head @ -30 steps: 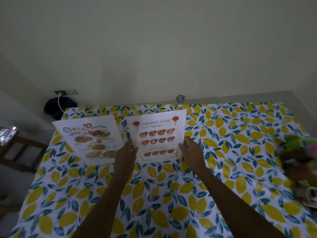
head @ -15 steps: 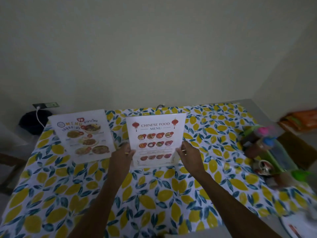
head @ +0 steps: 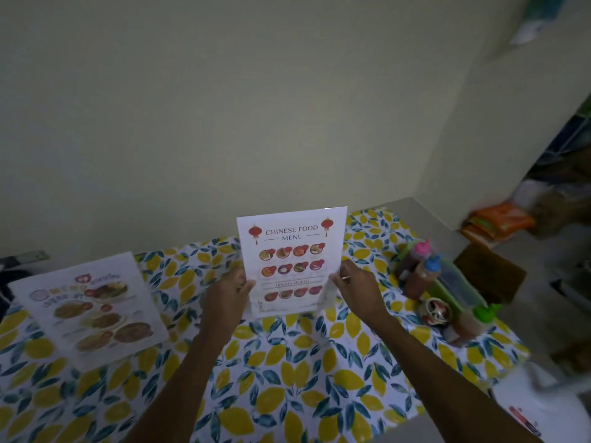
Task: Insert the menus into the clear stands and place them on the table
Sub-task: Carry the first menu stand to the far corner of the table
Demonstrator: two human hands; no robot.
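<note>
A white Chinese food menu (head: 291, 257) in its clear stand is upright near the middle of the table (head: 303, 362), which wears a lemon-print cloth. My left hand (head: 225, 298) grips its lower left edge and my right hand (head: 358, 290) grips its lower right edge. Whether its base touches the cloth I cannot tell. A second menu (head: 91, 306) with Thai dishes leans back in a stand at the left of the table, apart from both hands.
A green tray (head: 454, 282) with sauce bottles, pink-capped (head: 417, 254) and blue-capped (head: 428, 273), sits at the table's right edge. A small round tin (head: 435, 311) lies beside it. A white object (head: 537, 404) sits at the lower right. The wall stands close behind the table.
My view has swung to the right. Both hands have carried the Chinese food menu to the right, away from the Thai menu, and it now stands more upright.
</note>
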